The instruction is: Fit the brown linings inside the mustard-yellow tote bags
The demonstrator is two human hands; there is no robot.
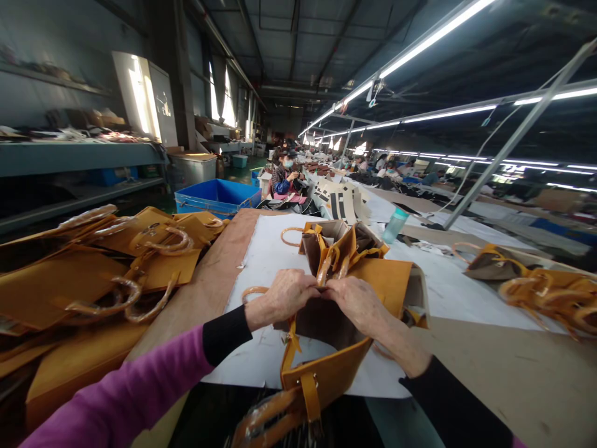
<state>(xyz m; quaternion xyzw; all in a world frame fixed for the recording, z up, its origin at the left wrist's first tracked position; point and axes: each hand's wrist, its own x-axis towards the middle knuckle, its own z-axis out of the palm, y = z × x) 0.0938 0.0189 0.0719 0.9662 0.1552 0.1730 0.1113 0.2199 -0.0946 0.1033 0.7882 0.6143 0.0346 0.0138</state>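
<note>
In front of me a mustard-yellow handbag (333,373) lies open at the table edge, its brown lining showing. My left hand (286,295) and my right hand (357,305) meet at the bag's far rim, fingers pinched closed on it from both sides. The near handle (265,417), in clear wrapping, hangs toward me over the edge. Just beyond my hands more yellow bags (342,239) stand bunched with their linings visible. The exact spot under my fingertips is hidden.
Yellow bags with wrapped handles (93,280) are heaped at left; others (555,292) lie at right. White paper (261,249) covers part of the table. A blue bin (217,196) stands beyond the left pile. A teal bottle (395,225) and a seated person (286,177) are farther off.
</note>
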